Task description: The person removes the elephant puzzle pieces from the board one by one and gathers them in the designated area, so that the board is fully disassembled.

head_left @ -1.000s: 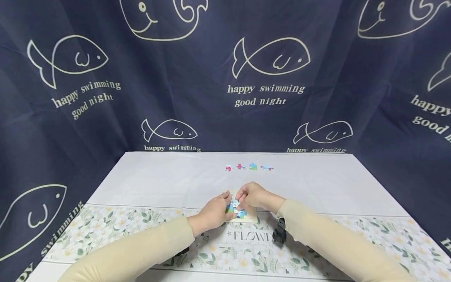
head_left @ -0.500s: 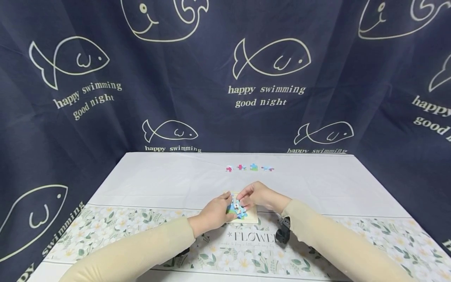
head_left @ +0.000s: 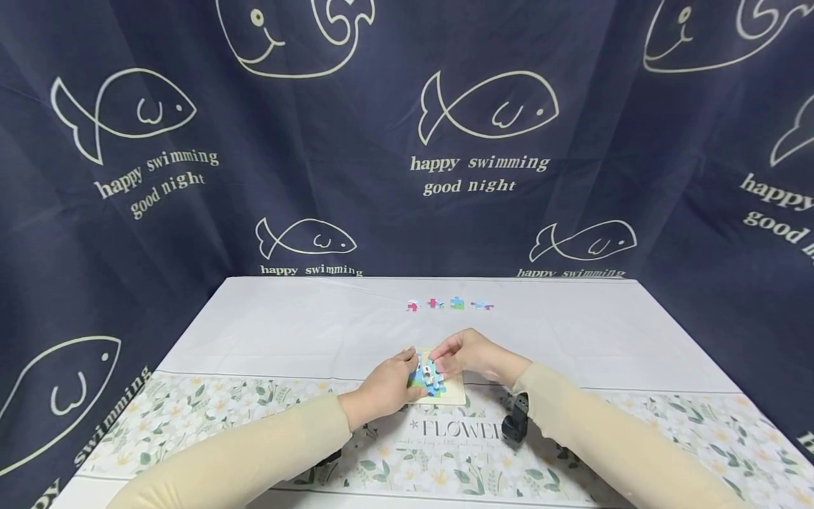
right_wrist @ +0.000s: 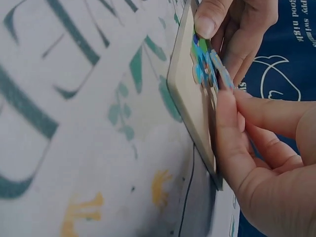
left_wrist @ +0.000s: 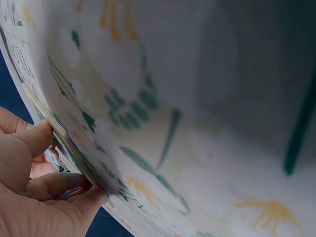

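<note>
A wooden puzzle board (head_left: 455,396) lies on the table with several coloured jigsaw pieces in it. My left hand (head_left: 384,385) grips the board at its left side, thumb near the front and fingers toward the back. In the left wrist view, thumb and fingers press against the board's edge. Between thumb and forefinger, my right hand (head_left: 473,352) pinches a jigsaw piece (right_wrist: 222,69), which is tilted above the board in the right wrist view. Its far edge is close to the pieces in the board; whether it touches them I cannot tell. My fingers hide part of it.
Several loose jigsaw pieces (head_left: 457,303) lie in a row toward the back of the white table. A floral cloth band (head_left: 254,424) with lettering runs across the front. A dark blue curtain (head_left: 381,141) with fish drawings hangs behind and at both sides.
My right hand has shifted slightly to the right with the piece, uncovering more of the pieces in the board. My left hand stays on the board's left side.
</note>
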`<state>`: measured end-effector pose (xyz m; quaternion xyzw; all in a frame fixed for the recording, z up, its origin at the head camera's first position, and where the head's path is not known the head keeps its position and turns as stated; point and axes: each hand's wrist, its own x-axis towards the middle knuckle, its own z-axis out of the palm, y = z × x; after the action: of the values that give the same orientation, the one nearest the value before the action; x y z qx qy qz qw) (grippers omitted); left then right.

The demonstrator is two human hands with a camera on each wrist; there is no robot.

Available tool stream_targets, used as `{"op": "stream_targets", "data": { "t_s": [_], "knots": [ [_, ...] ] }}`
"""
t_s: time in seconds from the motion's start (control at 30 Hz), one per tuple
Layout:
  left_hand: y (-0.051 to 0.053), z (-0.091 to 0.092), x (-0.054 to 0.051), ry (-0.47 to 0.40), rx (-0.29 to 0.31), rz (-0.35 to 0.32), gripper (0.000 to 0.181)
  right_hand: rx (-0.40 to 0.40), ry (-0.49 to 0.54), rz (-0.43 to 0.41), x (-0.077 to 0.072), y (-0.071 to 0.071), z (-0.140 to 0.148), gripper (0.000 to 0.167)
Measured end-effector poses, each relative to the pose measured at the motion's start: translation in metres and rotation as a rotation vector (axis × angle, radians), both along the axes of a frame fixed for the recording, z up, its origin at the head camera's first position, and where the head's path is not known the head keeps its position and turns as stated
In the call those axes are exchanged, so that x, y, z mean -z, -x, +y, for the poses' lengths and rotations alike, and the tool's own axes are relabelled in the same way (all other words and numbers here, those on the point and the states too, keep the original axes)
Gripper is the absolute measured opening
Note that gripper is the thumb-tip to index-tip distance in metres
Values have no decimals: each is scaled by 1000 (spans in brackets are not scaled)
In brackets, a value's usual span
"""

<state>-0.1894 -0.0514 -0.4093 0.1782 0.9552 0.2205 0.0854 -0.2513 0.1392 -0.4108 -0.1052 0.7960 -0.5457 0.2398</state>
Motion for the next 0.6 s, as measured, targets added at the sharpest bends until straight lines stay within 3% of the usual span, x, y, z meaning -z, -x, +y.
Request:
{"op": "stream_targets", "data": {
  "t_s": [0.2, 0.6],
  "knots": [
    [0, 1, 0, 22, 11, 6, 66, 43, 46, -36, 0, 0, 5, 26],
    [1, 1, 3, 41, 5, 18, 66, 119, 75, -2, -6, 6, 14, 29]
  ]
}}
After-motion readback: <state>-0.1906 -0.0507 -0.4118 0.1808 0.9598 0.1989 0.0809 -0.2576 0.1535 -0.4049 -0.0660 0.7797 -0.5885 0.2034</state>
